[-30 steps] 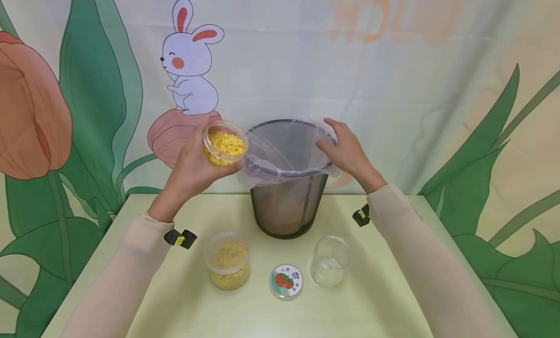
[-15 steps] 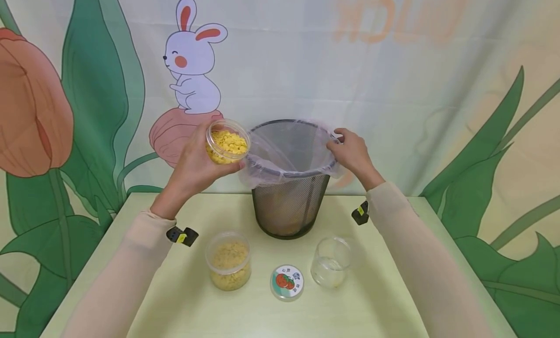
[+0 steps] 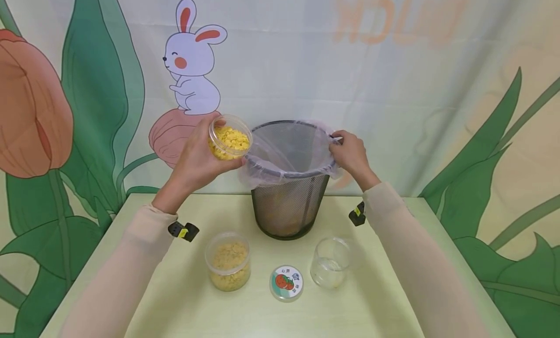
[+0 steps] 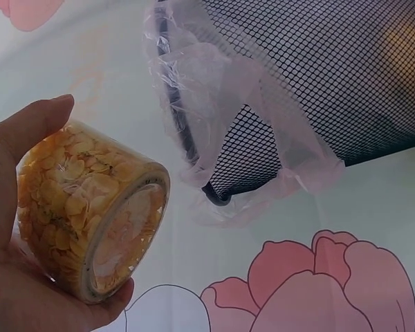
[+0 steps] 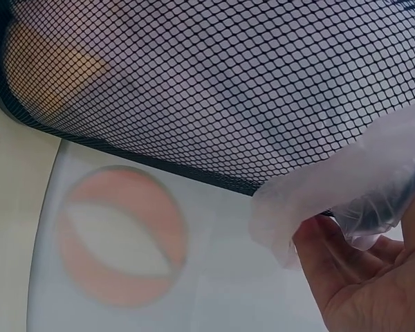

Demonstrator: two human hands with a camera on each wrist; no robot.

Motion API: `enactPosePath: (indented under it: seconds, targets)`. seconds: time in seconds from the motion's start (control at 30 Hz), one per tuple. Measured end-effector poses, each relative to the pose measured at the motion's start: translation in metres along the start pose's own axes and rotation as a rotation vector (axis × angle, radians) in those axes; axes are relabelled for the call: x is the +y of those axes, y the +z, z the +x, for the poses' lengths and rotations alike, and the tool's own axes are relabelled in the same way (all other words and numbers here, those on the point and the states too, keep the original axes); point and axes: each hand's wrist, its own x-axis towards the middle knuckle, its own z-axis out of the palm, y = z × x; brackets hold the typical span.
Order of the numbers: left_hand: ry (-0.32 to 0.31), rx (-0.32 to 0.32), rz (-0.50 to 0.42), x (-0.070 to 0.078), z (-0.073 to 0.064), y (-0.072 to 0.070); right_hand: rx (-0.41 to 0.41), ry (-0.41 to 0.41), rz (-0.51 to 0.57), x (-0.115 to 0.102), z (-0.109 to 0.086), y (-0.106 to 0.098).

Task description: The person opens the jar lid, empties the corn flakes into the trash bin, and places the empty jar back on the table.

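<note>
My left hand [image 3: 199,155] grips a clear plastic jar [image 3: 231,139] of yellow flakes, its lidless mouth tipped towards me and the bin. In the left wrist view, thumb and fingers wrap the jar [image 4: 90,207], whose base faces the camera. To the right of it stands a black wire-mesh bin [image 3: 288,206], lined with a thin translucent bag [image 3: 267,171] folded over its rim. My right hand [image 3: 353,155] holds the bin's right rim through the liner. In the right wrist view its fingers [image 5: 318,256] curl at the bag [image 5: 283,214].
On the pale table [image 3: 175,289], a wide clear tub [image 3: 229,272] of yellowish flakes stands front left. A round lid [image 3: 286,282] with a tomato picture lies in the middle. A clear container [image 3: 328,267] stands right of it. A printed curtain [image 3: 280,75] hangs behind the bin.
The right hand's fingers have gone from spread at the rim to curled round the rim and liner. The left hand has shifted slightly right with the jar.
</note>
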Motion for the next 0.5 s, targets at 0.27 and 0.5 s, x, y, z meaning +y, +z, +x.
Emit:
enactPosePath:
  seconds: [0.27, 0.5]
  targets:
    - [0.006, -0.001, 0.011, 0.004, 0.008, -0.001, 0.026, 0.007, 0.011, -0.001, -0.001, 0.002]
    - [0.026, -0.014, 0.03, 0.01, 0.019, -0.004, 0.03, 0.003, 0.02, -0.001, -0.002, 0.002]
